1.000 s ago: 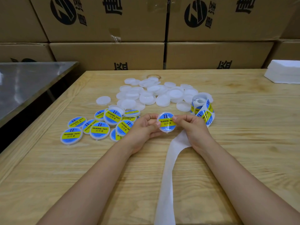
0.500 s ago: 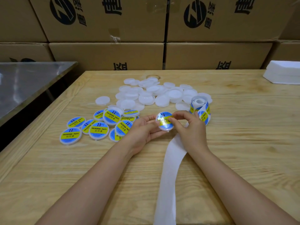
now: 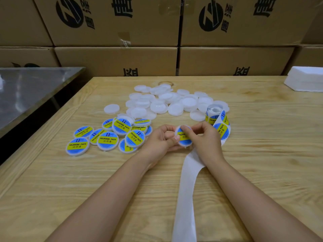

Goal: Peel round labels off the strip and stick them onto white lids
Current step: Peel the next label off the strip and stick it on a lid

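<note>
- Holding one lid (image 3: 184,140) just above the wooden table (image 3: 262,154), mid-view, between both hands, label face tilted up toward the camera.
- Left hand (image 3: 160,139): fingers curled behind the lid's left side, thumb tip on the left rim, gripping it.
- Right hand (image 3: 205,137): fingers bent and bunched together, tips down on the lid's upper face and top rim, pinching it. Thumb mostly hidden, placement unclear.
- Round label (image 3: 185,143) in blue and yellow on that lid, upper part covered by the right fingertips.
- Label roll (image 3: 216,117) standing on the table just right of the right hand, beside the plain lids, with blue-yellow labels on the outer turn.
- Backing strip (image 3: 186,189): bare white, coming out from under the right hand, lying flat between the forearms and running off the near edge.
- White lids (image 3: 166,102): unlabelled, heaped and overlapping behind the hands. One lone lid (image 3: 111,108) lying apart at the heap's left.
- Labelled lids (image 3: 107,139) clustered left of the left hand, several overlapping — "SOLDERING PASTE" readable on them.
- Behind the table: stacked cardboard boxes (image 3: 122,58) with black print.
- Left edge of view: steel table (image 3: 26,88). Far right corner: white foam block (image 3: 305,79).
</note>
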The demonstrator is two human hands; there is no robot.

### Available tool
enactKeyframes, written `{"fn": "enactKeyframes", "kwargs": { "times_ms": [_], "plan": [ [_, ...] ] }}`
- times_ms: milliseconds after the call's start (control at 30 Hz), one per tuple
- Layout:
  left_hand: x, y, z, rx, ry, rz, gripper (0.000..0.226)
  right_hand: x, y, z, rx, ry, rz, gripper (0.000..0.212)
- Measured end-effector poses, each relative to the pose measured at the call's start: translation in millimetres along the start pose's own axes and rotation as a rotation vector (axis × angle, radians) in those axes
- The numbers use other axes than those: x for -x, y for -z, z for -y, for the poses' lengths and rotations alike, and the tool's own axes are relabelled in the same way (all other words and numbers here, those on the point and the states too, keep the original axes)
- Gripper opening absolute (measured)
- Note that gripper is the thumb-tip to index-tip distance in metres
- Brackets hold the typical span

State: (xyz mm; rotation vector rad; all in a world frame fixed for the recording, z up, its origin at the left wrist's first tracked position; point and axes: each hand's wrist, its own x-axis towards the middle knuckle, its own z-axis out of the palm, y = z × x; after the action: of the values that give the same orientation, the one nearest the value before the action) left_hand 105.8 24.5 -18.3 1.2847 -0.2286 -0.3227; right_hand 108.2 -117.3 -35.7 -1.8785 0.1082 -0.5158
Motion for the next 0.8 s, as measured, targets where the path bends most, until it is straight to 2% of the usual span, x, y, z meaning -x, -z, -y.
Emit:
{"fn": "enactKeyframes", "kwargs": {
  "times_ms": [133, 233, 333, 433, 533, 600, 667, 800],
  "plan": [
    [0, 3, -1, 0.095, 0.002, -0.046, 0.011, 1, -2, 1, 0.057, 0.017, 0.122, 0.029],
    [-1, 7, -3, 0.192, 0.013, -0.073, 0.013, 2, 0, 3, 0.021, 0.102, 0.186, 0.025],
    [-2, 11, -5, 0.228, 0.025, -0.092, 0.015, 5, 2, 4, 0.030, 0.211, 0.164, 0.017],
    [-2, 11, -6, 0.191, 0.026, -0.113, 0.016, 5, 5, 5, -0.010, 0.215, 0.136, 0.007],
    [-2, 7, -5, 0.140, 0.022, -0.166, 0.015, 5, 7, 6, -0.075, 0.173, 0.125, 0.015],
    [-3, 4, -4, 0.061, -0.007, -0.229, 0.014, 5, 6, 7, -0.096, 0.154, 0.113, 0.016],
    [-3, 1, -4, -0.114, -0.105, -0.305, 0.016, 4, 4, 7, -0.139, 0.138, 0.082, 0.012],
    [1, 18, -12, -0.667, -0.518, -0.632, 0.026, -1, 7, 3, -0.199, 0.053, -0.084, 0.004]
  ]
}}
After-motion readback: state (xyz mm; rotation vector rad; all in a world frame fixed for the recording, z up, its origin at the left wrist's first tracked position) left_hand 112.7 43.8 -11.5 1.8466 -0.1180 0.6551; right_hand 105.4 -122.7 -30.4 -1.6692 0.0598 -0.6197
